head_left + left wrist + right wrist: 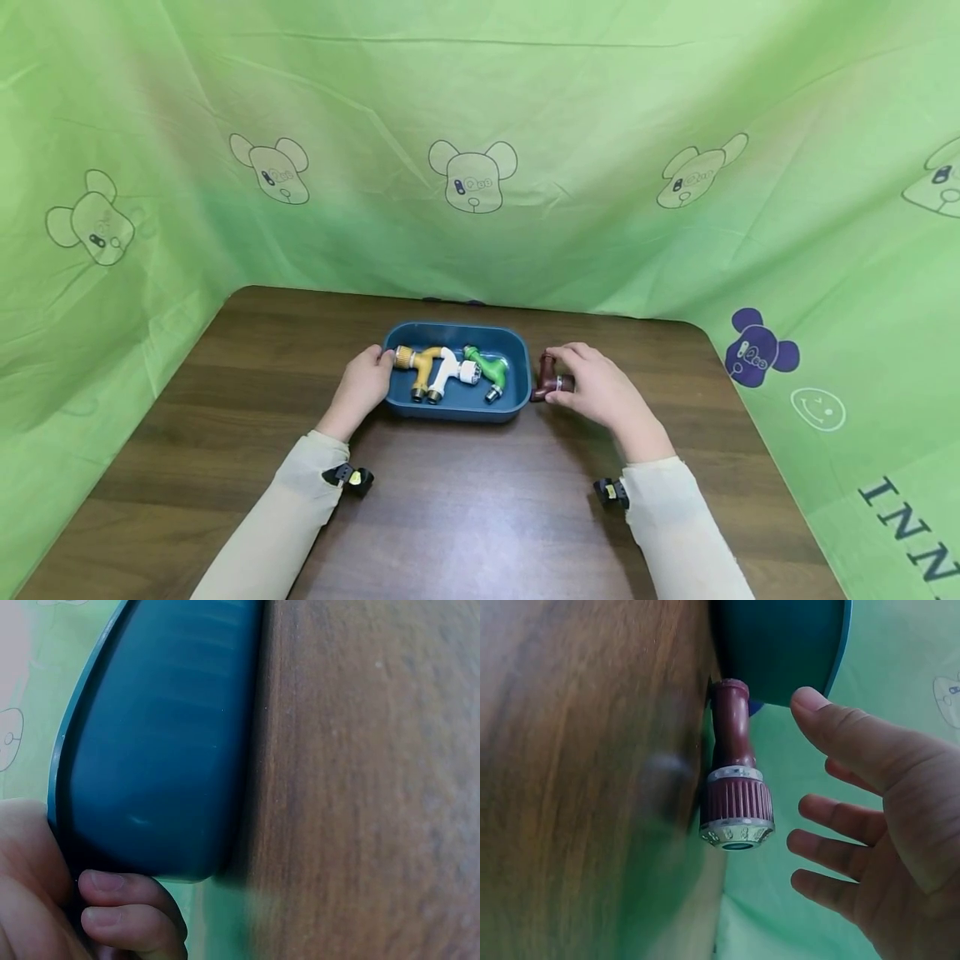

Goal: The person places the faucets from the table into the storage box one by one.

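My left hand [363, 385] grips the left end of a blue plastic basin [450, 413], thumb at the rim and fingers curled under it in the left wrist view. Inside lie a yellow tap [424, 365], a white tap [448, 368] and a green tap [491, 367]. Just outside the basin's right end, a dark red tap [733, 739] with a ribbed, silver-ringed knob lies on the table. Around it reaches my right hand [600, 390], thumb and fingers spread. In the right wrist view a gap shows between those fingertips and the tap.
The basin stands on a brown wood-grain table [465, 492], towards its far edge. Behind and on both sides hangs a green cloth [480, 258] printed with bear heads. A small black camera [349, 477] is strapped at the left wrist, another [611, 492] at the right.
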`<state>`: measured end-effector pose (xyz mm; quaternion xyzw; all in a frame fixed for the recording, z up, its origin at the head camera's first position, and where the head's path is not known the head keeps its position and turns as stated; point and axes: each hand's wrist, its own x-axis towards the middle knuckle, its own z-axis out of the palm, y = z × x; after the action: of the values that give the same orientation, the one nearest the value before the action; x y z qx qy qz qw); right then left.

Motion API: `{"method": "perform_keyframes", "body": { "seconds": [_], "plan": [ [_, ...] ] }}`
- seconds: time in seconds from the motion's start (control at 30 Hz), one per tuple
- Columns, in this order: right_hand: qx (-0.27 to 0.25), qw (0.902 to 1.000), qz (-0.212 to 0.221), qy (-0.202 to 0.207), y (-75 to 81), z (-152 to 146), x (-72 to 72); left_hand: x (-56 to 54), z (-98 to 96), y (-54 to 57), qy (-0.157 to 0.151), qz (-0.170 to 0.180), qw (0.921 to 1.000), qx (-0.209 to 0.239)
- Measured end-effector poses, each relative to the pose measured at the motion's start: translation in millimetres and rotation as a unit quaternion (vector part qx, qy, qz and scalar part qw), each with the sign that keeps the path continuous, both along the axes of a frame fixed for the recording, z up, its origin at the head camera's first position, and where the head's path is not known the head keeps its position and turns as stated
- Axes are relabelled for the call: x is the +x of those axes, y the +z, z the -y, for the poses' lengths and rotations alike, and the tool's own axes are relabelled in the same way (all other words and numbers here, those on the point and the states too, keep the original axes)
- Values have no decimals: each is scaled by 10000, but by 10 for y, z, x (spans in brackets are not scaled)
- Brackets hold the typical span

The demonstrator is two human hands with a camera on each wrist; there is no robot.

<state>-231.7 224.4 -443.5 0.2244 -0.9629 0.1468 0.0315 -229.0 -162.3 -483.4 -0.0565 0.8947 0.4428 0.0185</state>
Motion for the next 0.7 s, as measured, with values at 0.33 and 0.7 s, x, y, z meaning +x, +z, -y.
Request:
{"method": "perform_keyframes", "body": {
  "seconds": [0.33, 0.7],
  "plan": [
    [119, 9999, 29, 71, -48, -43, -101, 2, -2, -5, -13, -3, 10000, 4],
    [181, 9996, 235, 41, -96, -37, -173, -2, -2, -12, -17, 29, 10000, -24]
  ]
}}
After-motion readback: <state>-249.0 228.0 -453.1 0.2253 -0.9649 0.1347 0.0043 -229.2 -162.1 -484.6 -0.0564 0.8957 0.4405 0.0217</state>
